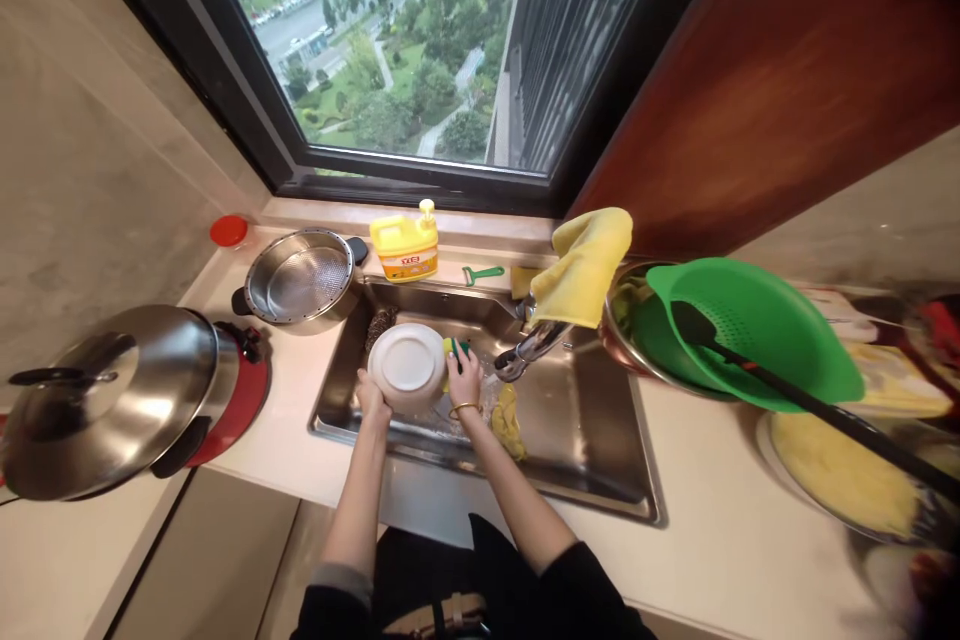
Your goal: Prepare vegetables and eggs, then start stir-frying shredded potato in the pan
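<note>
Fingers of my left hand [373, 398] clasp the rim of a white plate [407, 362]; those of my right hand [464, 382] clench a green-and-yellow sponge [454, 349].

From the head camera I see the plate tilted up over the left part of the steel sink [585, 440], the sponge pressed against its right edge. A yellow cloth [508, 420] lies in the basin just right of my right wrist, the faucet [534, 345] above it. A yellow soap bottle [406, 247] stands on the ledge behind, a steel strainer pot [304, 280] to the sink's left, a green colander [757, 325] to its right.
</note>
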`<state>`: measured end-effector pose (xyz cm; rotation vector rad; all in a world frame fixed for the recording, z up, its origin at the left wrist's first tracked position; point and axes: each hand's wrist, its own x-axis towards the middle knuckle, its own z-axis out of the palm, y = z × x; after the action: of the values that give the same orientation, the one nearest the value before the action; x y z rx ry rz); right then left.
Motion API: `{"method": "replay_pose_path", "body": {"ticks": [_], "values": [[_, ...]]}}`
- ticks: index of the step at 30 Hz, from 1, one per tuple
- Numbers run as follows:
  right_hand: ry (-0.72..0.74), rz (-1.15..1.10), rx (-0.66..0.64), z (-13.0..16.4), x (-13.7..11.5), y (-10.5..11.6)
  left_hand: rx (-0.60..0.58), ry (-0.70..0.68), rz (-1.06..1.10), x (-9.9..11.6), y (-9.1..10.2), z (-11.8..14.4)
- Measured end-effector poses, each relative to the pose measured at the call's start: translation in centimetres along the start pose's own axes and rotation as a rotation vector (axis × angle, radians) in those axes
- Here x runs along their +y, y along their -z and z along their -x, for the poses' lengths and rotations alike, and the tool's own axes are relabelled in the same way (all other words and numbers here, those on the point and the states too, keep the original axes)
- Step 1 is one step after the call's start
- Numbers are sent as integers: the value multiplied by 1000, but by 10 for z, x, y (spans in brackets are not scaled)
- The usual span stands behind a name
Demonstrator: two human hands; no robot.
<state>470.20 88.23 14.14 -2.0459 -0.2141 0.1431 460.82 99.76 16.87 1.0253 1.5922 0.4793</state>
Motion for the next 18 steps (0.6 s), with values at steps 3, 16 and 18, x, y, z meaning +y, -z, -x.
{"method": "replay_pose_path", "body": {"ticks": [3,16,18], "values": [[269,115,-56,13,-24,7,25,19,55,5,0,2],[671,511,-347,29,-38,21,104,100,262,-13,-8,-3],[758,413,-427,38,-32,19,54,73,306,-19,-10,-7]]}}
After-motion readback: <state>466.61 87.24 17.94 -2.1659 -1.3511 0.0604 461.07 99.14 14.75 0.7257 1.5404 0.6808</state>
